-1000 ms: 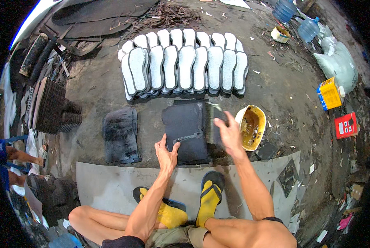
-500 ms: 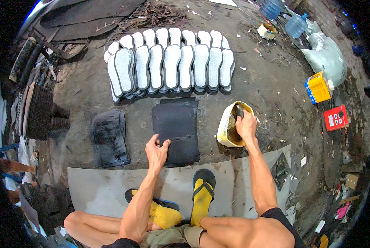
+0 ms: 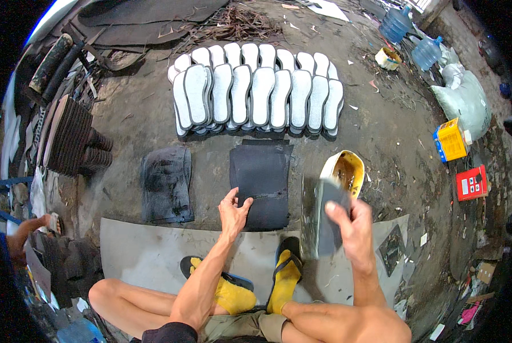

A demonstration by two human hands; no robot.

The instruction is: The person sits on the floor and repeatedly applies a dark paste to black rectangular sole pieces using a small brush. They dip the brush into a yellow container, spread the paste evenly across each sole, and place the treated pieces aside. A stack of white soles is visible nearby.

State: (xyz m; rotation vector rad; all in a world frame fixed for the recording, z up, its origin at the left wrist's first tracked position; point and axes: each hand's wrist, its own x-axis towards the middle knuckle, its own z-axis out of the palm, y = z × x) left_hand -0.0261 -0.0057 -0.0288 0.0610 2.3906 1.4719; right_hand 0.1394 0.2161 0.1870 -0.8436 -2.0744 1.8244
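A stack of black rubbery sheets [image 3: 261, 188] lies flat on the floor in front of me. My left hand [image 3: 233, 215] rests at its lower left edge, thumb and fingers apart and touching the top sheet. My right hand [image 3: 356, 231] is closed on a flat dark spreader [image 3: 330, 220], blurred by motion, with a wet, shiny left side. Just beyond that hand stands a yellow-white tub [image 3: 357, 163] with brownish liquid inside; the spreader is out of it. Left of the stack lies another pile of black sheets [image 3: 166, 186], its surface smeared and glossy.
Rows of white-topped sole pieces [image 3: 261, 97] stand beyond the sheets. A grey mat [image 3: 153, 246] lies under my feet. Dark soles [image 3: 67, 137] are stacked at left, near another person's hand [image 3: 30, 231]. A yellow can [image 3: 451, 140] and red box [image 3: 472, 183] stand at right.
My right hand has lifted the spreader out of the tub and brought it toward me and left. My left hand stays at the sheets' edge. The whole view has shifted slightly.
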